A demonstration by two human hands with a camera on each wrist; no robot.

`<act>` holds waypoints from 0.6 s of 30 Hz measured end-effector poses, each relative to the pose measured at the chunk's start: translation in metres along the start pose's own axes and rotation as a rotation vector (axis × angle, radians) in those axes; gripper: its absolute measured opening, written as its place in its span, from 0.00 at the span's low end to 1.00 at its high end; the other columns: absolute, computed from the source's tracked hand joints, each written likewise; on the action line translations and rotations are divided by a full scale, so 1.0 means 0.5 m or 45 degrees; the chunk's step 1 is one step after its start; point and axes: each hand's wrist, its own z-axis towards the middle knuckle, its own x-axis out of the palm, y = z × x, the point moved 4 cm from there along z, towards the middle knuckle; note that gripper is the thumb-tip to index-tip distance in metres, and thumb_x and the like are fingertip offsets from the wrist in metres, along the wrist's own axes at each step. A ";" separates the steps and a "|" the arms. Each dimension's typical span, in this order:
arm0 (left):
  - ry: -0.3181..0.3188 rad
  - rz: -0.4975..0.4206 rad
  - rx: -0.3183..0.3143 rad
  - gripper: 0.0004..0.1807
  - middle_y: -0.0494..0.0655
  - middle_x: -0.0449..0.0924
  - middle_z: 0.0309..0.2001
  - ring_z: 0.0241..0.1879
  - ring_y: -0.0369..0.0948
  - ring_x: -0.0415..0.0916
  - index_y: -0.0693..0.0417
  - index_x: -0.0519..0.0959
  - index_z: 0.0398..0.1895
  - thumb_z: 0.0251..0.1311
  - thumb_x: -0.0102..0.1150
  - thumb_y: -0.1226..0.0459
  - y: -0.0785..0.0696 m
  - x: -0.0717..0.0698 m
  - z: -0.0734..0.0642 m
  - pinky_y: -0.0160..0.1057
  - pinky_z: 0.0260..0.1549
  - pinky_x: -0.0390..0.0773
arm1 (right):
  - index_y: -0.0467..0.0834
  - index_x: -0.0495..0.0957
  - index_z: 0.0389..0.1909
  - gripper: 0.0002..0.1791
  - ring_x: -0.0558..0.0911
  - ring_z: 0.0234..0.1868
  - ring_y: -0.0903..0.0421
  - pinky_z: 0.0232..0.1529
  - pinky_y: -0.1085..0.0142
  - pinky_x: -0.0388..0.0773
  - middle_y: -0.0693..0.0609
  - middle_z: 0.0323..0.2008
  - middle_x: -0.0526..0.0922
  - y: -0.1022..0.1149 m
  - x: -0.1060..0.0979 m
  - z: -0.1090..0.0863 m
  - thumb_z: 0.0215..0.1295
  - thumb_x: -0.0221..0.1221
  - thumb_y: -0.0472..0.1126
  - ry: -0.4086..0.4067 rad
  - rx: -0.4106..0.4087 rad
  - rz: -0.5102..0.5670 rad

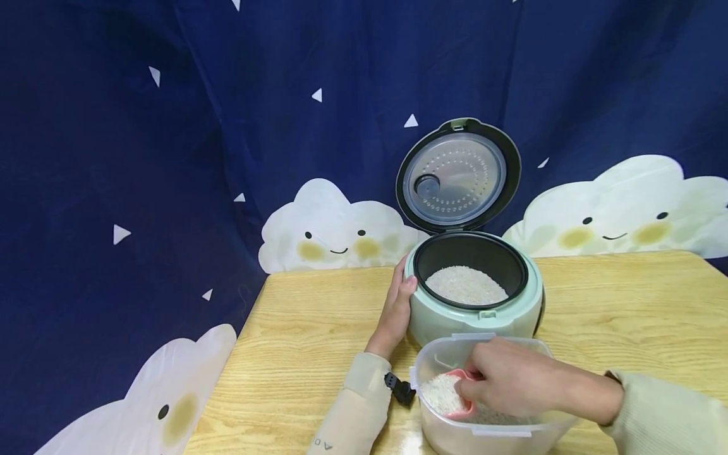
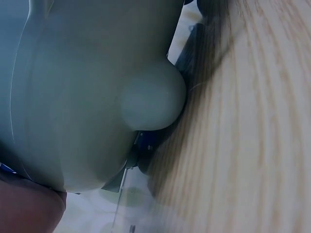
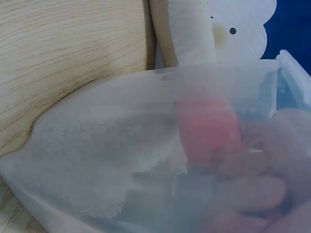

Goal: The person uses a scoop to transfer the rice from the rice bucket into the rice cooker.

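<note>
A pale green rice cooker (image 1: 480, 316) stands on the table with its lid (image 1: 455, 180) raised. White rice (image 1: 466, 285) lies in its dark inner pot. My left hand (image 1: 396, 309) rests against the cooker's left side, fingers extended along the wall near the rim. In front of the cooker is a translucent plastic container (image 1: 483, 436) with rice in it. My right hand (image 1: 509, 376) reaches inside and grips a pink scoop (image 1: 463, 407) heaped with rice. Through the container's wall, the right wrist view shows the scoop (image 3: 209, 128) and the curled fingers blurred.
The wooden table (image 1: 307, 328) extends to both sides of the cooker. Behind it hangs a dark blue curtain (image 1: 341, 57) with clouds and white triangles. A small black device (image 1: 400, 388) sits at my left wrist, close to the container's left edge.
</note>
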 end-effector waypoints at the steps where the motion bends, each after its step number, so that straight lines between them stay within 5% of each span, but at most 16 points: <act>1: 0.001 -0.002 0.000 0.36 0.43 0.56 0.82 0.80 0.45 0.55 0.38 0.53 0.82 0.71 0.36 0.50 -0.001 0.001 0.000 0.53 0.81 0.49 | 0.58 0.73 0.10 0.21 0.60 0.15 0.67 0.17 0.72 0.55 0.67 0.11 0.60 0.000 -0.001 -0.001 0.62 0.64 0.50 0.003 0.002 0.007; 18: -0.001 0.010 0.003 0.35 0.44 0.56 0.82 0.80 0.45 0.55 0.39 0.53 0.82 0.71 0.35 0.51 0.001 -0.001 0.001 0.53 0.81 0.50 | 0.58 0.76 0.13 0.19 0.60 0.15 0.68 0.17 0.72 0.54 0.66 0.12 0.60 0.006 -0.031 -0.013 0.65 0.63 0.50 0.025 -0.031 0.088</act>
